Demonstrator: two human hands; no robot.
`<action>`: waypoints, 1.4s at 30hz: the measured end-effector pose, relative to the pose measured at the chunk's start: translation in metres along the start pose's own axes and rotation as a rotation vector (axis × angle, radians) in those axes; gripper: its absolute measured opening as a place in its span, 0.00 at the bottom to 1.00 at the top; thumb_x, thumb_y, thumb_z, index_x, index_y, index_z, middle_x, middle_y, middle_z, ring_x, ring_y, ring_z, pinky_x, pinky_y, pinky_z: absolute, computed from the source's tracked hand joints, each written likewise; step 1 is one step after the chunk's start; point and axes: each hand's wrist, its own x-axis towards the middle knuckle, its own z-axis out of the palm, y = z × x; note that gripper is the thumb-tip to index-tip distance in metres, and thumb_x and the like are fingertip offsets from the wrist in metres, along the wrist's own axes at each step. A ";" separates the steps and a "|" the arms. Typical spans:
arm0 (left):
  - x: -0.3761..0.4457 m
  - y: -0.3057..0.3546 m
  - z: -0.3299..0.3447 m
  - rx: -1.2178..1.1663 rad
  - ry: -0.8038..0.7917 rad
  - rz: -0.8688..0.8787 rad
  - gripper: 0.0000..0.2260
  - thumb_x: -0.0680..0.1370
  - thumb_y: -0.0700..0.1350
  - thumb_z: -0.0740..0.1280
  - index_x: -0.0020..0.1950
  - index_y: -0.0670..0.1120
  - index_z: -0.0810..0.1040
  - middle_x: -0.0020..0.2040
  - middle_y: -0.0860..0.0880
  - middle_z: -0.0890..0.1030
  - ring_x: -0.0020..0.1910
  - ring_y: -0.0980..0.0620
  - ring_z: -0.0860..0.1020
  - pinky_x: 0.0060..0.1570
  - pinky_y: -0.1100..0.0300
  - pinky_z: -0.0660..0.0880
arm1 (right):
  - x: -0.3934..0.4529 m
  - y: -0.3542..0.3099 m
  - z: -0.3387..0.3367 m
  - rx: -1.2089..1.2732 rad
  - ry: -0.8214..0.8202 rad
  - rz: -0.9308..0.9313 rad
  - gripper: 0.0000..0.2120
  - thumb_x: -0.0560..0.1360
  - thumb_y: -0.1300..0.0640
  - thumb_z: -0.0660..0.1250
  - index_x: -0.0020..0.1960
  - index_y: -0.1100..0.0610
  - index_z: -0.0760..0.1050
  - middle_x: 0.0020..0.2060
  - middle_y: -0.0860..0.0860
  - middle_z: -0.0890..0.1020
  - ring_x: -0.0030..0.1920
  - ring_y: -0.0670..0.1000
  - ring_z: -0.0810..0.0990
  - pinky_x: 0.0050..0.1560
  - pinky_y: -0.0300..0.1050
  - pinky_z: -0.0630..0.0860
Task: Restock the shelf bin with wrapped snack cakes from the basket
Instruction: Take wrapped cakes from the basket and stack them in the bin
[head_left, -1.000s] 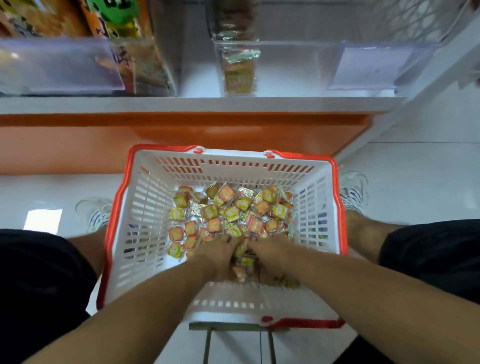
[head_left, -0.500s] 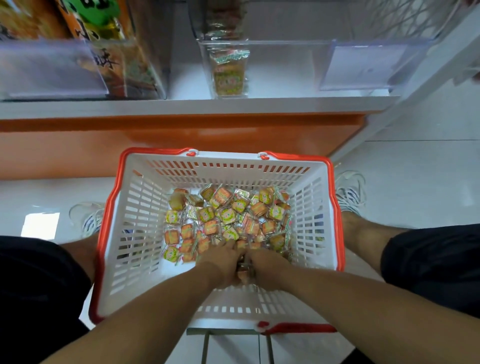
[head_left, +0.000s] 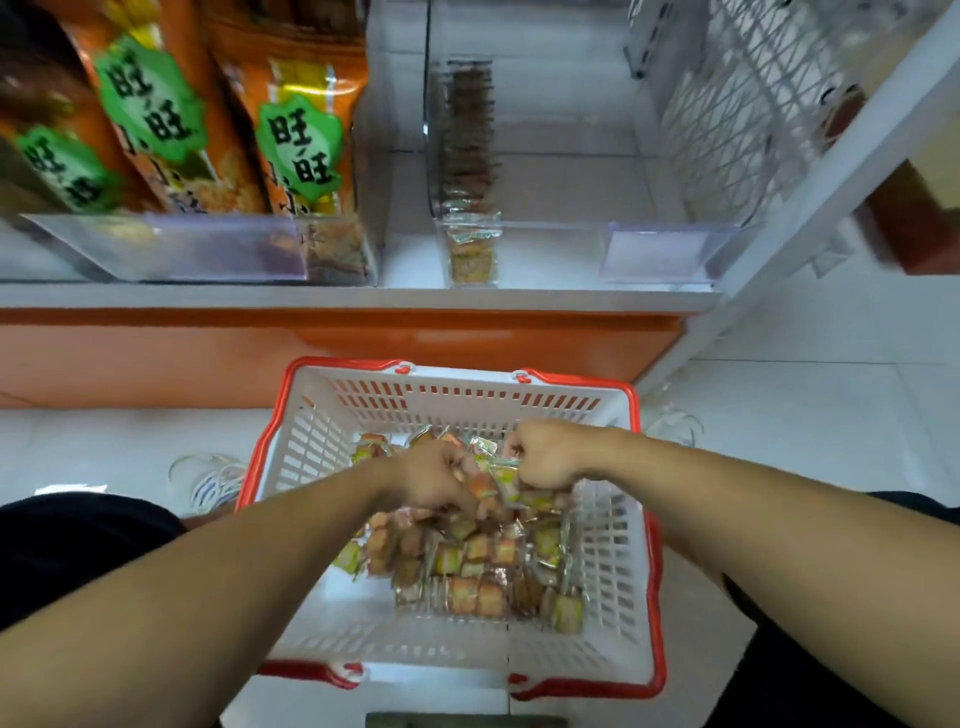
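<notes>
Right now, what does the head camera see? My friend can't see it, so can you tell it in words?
Two hands, left hand and right hand, lift a bunch of wrapped snack cakes out of a white basket with a red rim. More cakes lie in the basket. Above it, a clear shelf bin holds only one row of cakes.

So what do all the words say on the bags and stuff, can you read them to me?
"旺旺" on the green badge of the right orange bag.
"旺旺" on the green badge of the middle orange bag.
"旺", partly readable, on the left orange bag; blurred.
Snack cake wrappers in the basket: too small to read.
Clear label holder on the shelf bin: nothing readable.
</notes>
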 end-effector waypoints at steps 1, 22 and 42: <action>-0.009 0.014 -0.014 -0.020 -0.024 0.006 0.16 0.67 0.38 0.82 0.48 0.46 0.79 0.32 0.53 0.81 0.32 0.53 0.79 0.35 0.63 0.74 | -0.013 -0.007 -0.020 -0.049 0.019 -0.001 0.14 0.73 0.68 0.65 0.58 0.66 0.79 0.47 0.64 0.83 0.33 0.57 0.80 0.30 0.44 0.78; -0.151 0.172 -0.079 -0.903 0.032 0.420 0.18 0.70 0.52 0.77 0.55 0.44 0.84 0.49 0.45 0.84 0.50 0.43 0.87 0.34 0.58 0.83 | -0.112 -0.085 -0.139 1.061 0.692 -0.729 0.06 0.75 0.64 0.73 0.48 0.55 0.79 0.38 0.51 0.84 0.25 0.41 0.75 0.22 0.31 0.67; -0.132 0.151 -0.068 -0.590 0.287 0.287 0.53 0.73 0.42 0.78 0.81 0.64 0.44 0.53 0.37 0.84 0.37 0.50 0.80 0.37 0.53 0.83 | -0.083 -0.053 -0.187 0.195 0.504 -0.443 0.07 0.80 0.55 0.68 0.54 0.46 0.82 0.44 0.50 0.86 0.36 0.40 0.78 0.38 0.34 0.74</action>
